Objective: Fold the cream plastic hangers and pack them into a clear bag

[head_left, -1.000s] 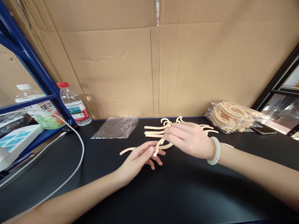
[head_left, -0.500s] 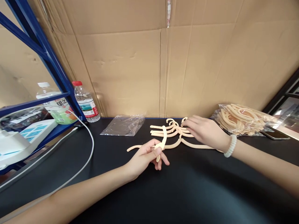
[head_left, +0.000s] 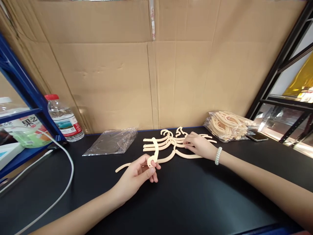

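Note:
My left hand (head_left: 138,173) pinches a beige plastic hanger piece (head_left: 156,151), which stands up from the fingers, its rounded lower end at the thumb. Behind it, on the black table, lie several beige hanger arms (head_left: 156,145) in two sets that meet in the middle. Two long curved arms (head_left: 166,158) lie nearest me, partly behind my left hand. At the right set, my right hand (head_left: 201,146) has its fingers closed on a hanger arm (head_left: 181,146), with the fingertips partly hidden. Small hook pieces (head_left: 181,132) lie at the back of the sets.
A clear plastic bag (head_left: 110,142) lies flat at the left. At the right are a bag of beige hanger parts (head_left: 227,125) and a phone (head_left: 257,135). A water bottle (head_left: 65,120), a white cable (head_left: 70,166) and a blue shelf frame (head_left: 22,81) stand or run along the left.
The view has swung to the right. My right hand has come down from the hook pieces at the back to the right-hand arms. My left hand still holds its piece.

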Action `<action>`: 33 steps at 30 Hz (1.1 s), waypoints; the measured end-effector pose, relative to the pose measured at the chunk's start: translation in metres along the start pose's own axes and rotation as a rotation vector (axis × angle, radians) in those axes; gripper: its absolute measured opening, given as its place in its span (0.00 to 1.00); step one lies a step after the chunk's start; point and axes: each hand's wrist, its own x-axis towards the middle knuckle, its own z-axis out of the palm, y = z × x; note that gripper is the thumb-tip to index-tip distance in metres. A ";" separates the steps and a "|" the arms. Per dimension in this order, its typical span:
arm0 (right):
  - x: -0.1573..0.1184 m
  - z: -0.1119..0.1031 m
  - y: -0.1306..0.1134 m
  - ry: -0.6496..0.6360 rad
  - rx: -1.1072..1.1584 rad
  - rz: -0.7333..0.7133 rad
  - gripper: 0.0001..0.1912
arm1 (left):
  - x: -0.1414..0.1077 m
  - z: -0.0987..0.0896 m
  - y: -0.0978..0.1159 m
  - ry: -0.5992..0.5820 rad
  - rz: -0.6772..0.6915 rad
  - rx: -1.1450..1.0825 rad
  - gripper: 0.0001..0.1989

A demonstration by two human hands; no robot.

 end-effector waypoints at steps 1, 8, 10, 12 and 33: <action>0.000 0.000 0.000 0.012 0.003 -0.006 0.05 | 0.000 0.000 0.001 0.001 0.001 0.009 0.13; 0.005 -0.009 0.005 0.110 0.013 0.040 0.06 | -0.001 -0.001 0.003 0.018 -0.048 0.043 0.11; 0.007 -0.011 0.006 0.137 0.007 0.056 0.06 | -0.001 -0.001 0.001 0.011 -0.044 0.040 0.11; 0.010 -0.014 0.007 0.161 -0.002 0.066 0.06 | -0.001 -0.001 -0.001 0.015 -0.033 0.038 0.11; 0.029 -0.015 0.009 0.353 0.025 0.034 0.12 | -0.002 0.000 -0.003 0.086 -0.011 0.047 0.09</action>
